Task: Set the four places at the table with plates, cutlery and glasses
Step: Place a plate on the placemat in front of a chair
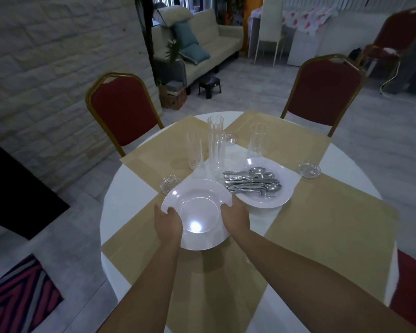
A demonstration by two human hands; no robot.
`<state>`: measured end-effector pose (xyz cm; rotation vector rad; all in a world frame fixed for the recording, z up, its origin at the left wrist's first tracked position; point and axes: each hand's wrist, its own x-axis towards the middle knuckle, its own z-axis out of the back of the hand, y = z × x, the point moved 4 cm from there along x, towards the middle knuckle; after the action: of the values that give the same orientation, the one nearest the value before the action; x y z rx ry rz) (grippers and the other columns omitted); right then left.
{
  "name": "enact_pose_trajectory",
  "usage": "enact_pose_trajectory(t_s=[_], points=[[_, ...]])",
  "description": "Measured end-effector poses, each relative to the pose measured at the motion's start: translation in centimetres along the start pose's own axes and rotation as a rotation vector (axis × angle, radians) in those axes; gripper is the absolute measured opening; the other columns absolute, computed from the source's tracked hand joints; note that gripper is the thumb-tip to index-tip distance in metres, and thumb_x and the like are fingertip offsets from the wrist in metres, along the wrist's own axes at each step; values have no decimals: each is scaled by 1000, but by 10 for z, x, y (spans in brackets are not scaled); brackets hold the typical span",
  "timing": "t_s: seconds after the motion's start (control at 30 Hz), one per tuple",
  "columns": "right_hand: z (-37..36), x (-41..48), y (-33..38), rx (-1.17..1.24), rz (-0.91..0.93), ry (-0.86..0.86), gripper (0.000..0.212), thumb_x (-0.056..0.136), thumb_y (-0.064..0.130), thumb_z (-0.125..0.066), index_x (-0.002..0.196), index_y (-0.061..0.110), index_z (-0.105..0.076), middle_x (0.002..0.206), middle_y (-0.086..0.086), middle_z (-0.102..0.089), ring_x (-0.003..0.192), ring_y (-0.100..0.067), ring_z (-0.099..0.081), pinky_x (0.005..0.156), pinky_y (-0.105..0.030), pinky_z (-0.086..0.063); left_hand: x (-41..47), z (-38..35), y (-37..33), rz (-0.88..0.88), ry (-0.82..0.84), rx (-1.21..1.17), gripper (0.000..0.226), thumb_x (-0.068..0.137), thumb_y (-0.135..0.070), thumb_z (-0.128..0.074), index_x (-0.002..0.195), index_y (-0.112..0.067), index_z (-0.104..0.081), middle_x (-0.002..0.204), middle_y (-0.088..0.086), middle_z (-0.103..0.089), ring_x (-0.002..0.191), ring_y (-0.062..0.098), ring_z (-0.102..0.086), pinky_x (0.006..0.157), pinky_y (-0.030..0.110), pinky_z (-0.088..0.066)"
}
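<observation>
- A white plate (pixel 197 200) sits face up over the near placemat (pixel 139 239). It is round, so it has no long axis, and its far edge is beside a second plate (pixel 282 188).
- The left hand (pixel 167 223) grips its left rim and the right hand (pixel 235 218) its right rim. Both thumbs are curled over the top; the fingers beneath are hidden.
- The cutlery (pixel 250 182) is piled on the second plate with its long axes running left to right. The spoon bowls are to the right and the handles point at the held plate.
- Beyond, a tall glass stack (pixel 215 143) stands upright at the centre of the table (pixel 130 186), with 1 glass (pixel 194 152) to its left and 1 (pixel 256 141) to its right.
- 3 small glass dishes (pixel 170 184) (pixel 308 169) (pixel 230 139) lie around them.
- 2 red chairs (pixel 123 111) (pixel 324 90) stand at the far side.
</observation>
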<state>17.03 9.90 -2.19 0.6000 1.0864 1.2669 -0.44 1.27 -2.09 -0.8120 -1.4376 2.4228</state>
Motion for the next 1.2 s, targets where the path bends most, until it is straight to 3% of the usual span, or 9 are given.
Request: enact_pose_trajectory(t_s=[0.2,0.37,0.53,0.67,0.8,1.03,1.2], points=[[47,3,-7,-1,13,-37,30,86,19,-48,113,14,-61,112,-5,-62,109,-30,-54,91,-39,-48,-36,-31,-19,-44,1,-9,59,96,-30,-40,152,-16,-23,153,8,-36,139,29,-36,115,45,-29],[106,15,-25,-7,-2,-75,19,87,21,-50,101,16,-62,113,-8,-63,108,-31,-57,89,-37,-47,-82,-77,-25,-66,14,-38,59,98,-31,-41,152,-16,-22,155,7,-32,141,29,-33,116,44,-27],[180,29,-53,-67,-6,-110,41,90,25,-51,129,13,-58,131,-8,-58,125,-31,-51,103,-39,-43,-138,-136,-19,-57,23,-50,57,99,-29,-41,151,-11,-25,155,10,-31,142,29,-30,117,40,-23],[235,40,-84,-92,-9,-120,36,89,24,-50,121,14,-61,124,-9,-61,119,-33,-52,102,-42,-44,-185,-184,-13,-84,31,-87,53,97,-26,-42,148,-15,-32,150,9,-40,137,30,-38,112,41,-30],[283,48,-115,-136,-35,-129,43,92,26,-49,131,10,-55,135,-11,-55,127,-33,-48,106,-41,-41,-228,-223,-2,-64,69,-89,55,98,-27,-42,149,-13,-28,152,11,-37,139,31,-35,114,41,-28],[330,61,-157,-177,-68,-61,45,89,26,-49,131,10,-55,133,-11,-56,124,-33,-49,106,-42,-41,-275,-262,18,-74,110,-22,52,97,-26,-45,147,-16,-33,149,8,-41,136,28,-38,112,40,-29],[339,72,-176,-175,-100,21,56,89,27,-51,142,11,-45,143,-10,-47,132,-31,-44,108,-41,-36,-282,-276,33,-32,163,69,62,97,-32,-47,152,-16,-23,155,6,-32,143,26,-30,117,41,-25]])
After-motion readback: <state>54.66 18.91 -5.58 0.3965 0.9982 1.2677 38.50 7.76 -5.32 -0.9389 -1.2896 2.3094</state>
